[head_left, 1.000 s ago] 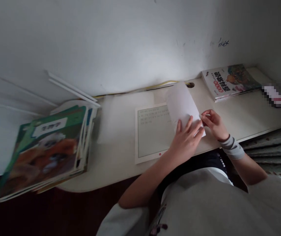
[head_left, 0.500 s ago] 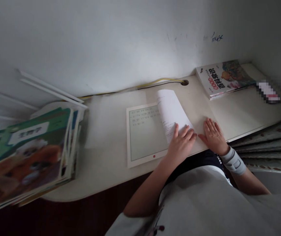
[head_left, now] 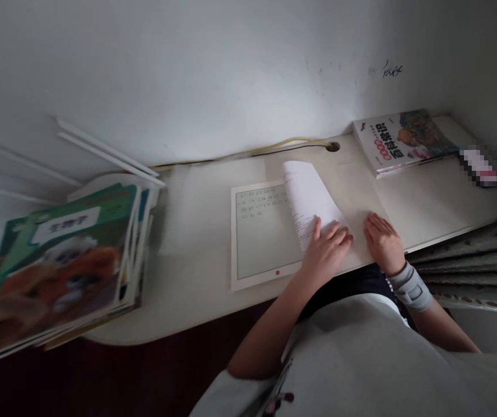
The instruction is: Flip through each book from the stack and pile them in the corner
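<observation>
A white printed sheet [head_left: 313, 194], folded or curled over, lies across the right part of a white-framed tablet-like board [head_left: 268, 246] with rows of small characters. My left hand [head_left: 327, 249] rests on the sheet's lower end, palm down with fingers apart, pressing it without grasping it. To its right my right hand [head_left: 384, 242] lies flat on the desk [head_left: 205, 295], its fingers stretched out close together and holding nothing. A grey wrist brace [head_left: 411, 286] wraps that wrist.
A stack of green-covered books [head_left: 70, 249] stands at the left. Several books [head_left: 405, 142] lie at the back right, beside a blurred-out phone-like object [head_left: 482, 167]. A yellow cable [head_left: 292, 142] runs along the wall into a desk hole [head_left: 332, 147]. Patterned curtain fabric [head_left: 466, 260] hangs at the right edge.
The whole view has shifted slightly. My right thumb has drawn in toward the fingers, widening the gap to my left hand. My left hand stays on the sheet.
</observation>
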A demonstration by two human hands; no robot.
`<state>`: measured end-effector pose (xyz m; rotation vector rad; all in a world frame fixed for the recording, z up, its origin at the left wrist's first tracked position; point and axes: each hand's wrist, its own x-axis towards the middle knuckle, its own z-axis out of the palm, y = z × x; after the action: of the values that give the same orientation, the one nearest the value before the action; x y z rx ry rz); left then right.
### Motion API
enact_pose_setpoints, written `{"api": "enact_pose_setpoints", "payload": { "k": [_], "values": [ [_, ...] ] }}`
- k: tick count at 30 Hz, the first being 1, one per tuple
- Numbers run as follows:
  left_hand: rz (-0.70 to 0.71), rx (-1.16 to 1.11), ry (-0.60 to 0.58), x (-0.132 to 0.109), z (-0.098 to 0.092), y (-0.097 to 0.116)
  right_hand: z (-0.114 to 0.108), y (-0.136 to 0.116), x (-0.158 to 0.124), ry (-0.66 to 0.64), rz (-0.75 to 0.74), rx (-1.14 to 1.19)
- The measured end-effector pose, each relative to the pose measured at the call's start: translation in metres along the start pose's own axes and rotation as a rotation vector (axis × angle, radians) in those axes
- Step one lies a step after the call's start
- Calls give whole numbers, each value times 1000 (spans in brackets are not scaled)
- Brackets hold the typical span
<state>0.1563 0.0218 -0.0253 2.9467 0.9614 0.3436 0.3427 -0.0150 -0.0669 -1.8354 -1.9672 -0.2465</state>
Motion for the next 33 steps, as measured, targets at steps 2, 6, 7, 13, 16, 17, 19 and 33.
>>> {"api": "enact_pose_setpoints", "payload": {
  "k": [2, 6, 7, 13, 16, 17, 19, 33],
  "values": [
    [3, 6, 8, 0, 1, 0, 1, 2, 0, 16, -9, 25],
    [-6, 54, 45, 6, 8, 6, 2, 5, 0, 29, 3, 93],
    [-10, 66, 58, 9, 10, 9, 2, 6, 0, 36, 13, 110],
    [-24, 79, 84, 24, 18, 19, 0, 6, 0, 34, 47, 214],
    [-2, 78, 81, 25, 19, 21, 1, 8, 0, 43, 75, 283],
    [17, 75, 76, 25, 20, 23, 1, 9, 0, 47, 83, 304],
    [62, 62, 62, 24, 21, 25, 2, 11, -1, 49, 95, 330],
    [200, -80, 166, 18, 24, 28, -5, 13, 0, 48, 160, 407]
  ]
}}
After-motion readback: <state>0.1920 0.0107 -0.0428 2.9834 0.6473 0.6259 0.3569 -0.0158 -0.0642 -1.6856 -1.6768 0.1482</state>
